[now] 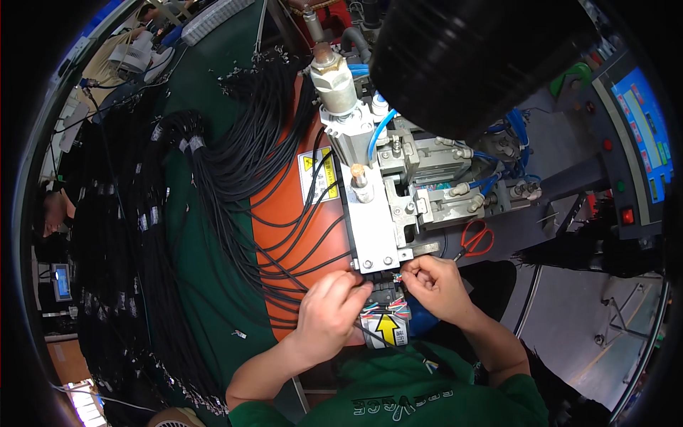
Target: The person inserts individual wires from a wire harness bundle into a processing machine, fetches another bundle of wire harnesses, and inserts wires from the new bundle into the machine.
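Between both hands, coloured wire ends pinched at black fixture; left hand closed on black cable, right hand closed on strands. Strands best kept flat, ordered, fully seated below metal plate.

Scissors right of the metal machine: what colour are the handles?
Red handles on the scissors; clearest in the head view.
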`<state>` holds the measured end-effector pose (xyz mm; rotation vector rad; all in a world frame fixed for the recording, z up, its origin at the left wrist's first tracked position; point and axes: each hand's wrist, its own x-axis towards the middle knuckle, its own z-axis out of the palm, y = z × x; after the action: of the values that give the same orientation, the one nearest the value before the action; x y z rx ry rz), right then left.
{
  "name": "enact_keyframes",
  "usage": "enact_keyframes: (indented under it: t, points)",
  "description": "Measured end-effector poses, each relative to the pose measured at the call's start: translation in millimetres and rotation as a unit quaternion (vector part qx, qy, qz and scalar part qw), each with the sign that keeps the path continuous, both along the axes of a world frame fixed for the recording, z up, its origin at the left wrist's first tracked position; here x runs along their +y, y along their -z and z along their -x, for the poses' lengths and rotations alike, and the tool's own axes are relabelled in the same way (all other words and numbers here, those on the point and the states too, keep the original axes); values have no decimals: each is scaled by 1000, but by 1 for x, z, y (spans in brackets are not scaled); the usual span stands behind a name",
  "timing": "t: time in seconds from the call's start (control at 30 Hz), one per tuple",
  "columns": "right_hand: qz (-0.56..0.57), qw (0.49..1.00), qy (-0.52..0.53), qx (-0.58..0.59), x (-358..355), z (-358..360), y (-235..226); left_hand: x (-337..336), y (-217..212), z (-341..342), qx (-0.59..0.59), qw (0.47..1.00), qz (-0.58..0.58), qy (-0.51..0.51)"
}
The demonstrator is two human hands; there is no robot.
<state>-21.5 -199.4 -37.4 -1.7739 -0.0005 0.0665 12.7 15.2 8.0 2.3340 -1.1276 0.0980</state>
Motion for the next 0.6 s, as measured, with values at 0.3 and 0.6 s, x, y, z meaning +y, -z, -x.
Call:
enact_keyframes:
  t: [0.3,0.6]
  points:
    - [41,989,-66,-122,2,7,-25,7,7,1,21,998,9,-58]
    - [-286,956,-53,32,10,10,-22,-3,-4,3,169,974,148,-3]
